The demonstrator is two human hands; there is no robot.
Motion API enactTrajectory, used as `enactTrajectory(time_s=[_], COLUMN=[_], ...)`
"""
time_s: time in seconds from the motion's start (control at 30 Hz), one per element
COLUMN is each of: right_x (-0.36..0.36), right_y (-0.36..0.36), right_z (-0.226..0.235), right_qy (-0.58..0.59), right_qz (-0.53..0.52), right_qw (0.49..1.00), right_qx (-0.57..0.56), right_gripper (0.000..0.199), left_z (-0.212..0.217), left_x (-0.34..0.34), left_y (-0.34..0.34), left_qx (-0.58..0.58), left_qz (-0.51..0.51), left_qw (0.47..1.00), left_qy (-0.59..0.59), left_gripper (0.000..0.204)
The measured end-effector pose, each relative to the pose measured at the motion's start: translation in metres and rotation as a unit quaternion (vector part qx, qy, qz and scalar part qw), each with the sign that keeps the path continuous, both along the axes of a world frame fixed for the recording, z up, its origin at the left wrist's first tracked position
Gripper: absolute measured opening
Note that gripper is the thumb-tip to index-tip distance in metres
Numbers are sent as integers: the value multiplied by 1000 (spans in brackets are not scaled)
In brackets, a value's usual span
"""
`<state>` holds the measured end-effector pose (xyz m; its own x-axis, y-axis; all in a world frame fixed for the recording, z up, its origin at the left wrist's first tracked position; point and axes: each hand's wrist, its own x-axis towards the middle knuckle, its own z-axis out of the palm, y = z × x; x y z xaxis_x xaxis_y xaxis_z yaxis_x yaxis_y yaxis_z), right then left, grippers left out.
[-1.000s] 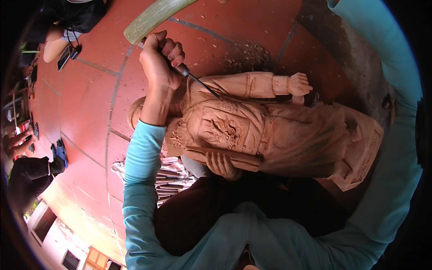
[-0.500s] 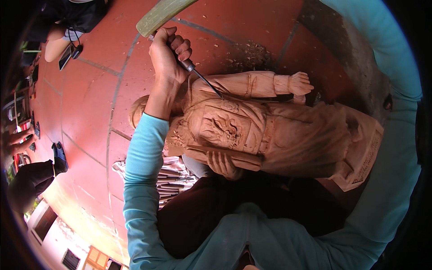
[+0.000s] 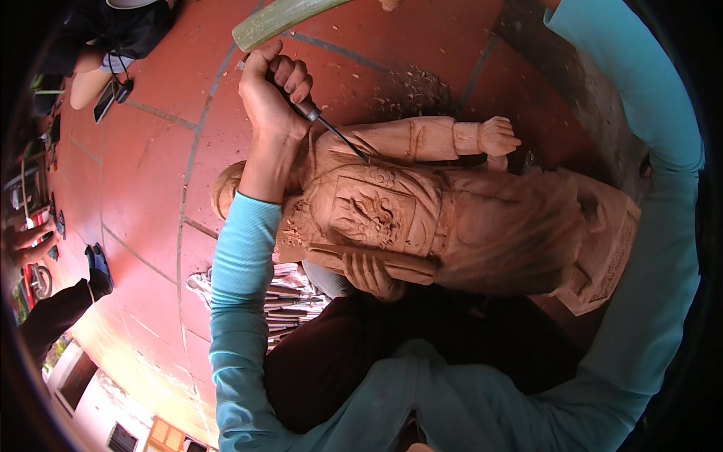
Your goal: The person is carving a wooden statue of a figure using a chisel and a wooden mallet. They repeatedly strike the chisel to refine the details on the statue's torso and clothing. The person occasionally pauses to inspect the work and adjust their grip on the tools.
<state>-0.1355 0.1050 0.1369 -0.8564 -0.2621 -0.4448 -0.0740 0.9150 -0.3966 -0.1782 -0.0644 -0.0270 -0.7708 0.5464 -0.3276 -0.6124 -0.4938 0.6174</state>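
In the head view we see our left hand (image 3: 273, 94) clenched around a chisel (image 3: 329, 128), its thin blade angled down onto the shoulder of a wooden statue (image 3: 444, 218). The statue lies on its side on the red tiled floor (image 3: 143, 181), partly across our lap, head toward our left and base toward our right. A pale green mallet (image 3: 282, 20) hangs just above the fist; our right hand is not in view, only its blue sleeve (image 3: 663, 188) along the right rim, so we cannot tell its grip.

We judge the carving far along: the chest panel, the belt, both hands and the robe folds are cut in detail. Wood chips (image 3: 414, 87) lie on the floor behind the arm. The shoulder looks like the part being refined. A bundle of spare chisels (image 3: 290, 297) lies beside our left arm.
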Motion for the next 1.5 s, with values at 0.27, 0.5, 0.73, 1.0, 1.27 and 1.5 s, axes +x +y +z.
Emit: enactTrajectory(time_s=[0.27, 0.5, 0.73, 1.0, 1.27, 1.5], right_x=[109, 267, 320, 326, 318, 321], right_y=[20, -32, -54, -50, -51, -49], right_z=[-43, -41, -67, -74, -73, -76], right_qy=[64, -25, -20, -50, -59, -47], right_qz=[-202, -442, -624, -637, -636, -629], right_qw=[969, 893, 738, 722, 717, 719], right_qx=[-127, -79, -256, -266, -278, -292], right_gripper=[63, 60, 65, 68, 66, 64], left_z=[54, 69, 61, 81, 44, 22], left_x=[-9, 56, 80, 62, 8, 1], left_y=[-40, -67, -57, -55, -56, -48], left_qx=[-69, -375, -336, -203, 24, 17], left_qz=[-33, -405, -522, -198, 27, 50], left_qw=[993, 552, 509, 906, 994, 998], left_qy=[94, 625, 596, 314, 99, 25], left_gripper=[26, 52, 58, 29, 44, 29])
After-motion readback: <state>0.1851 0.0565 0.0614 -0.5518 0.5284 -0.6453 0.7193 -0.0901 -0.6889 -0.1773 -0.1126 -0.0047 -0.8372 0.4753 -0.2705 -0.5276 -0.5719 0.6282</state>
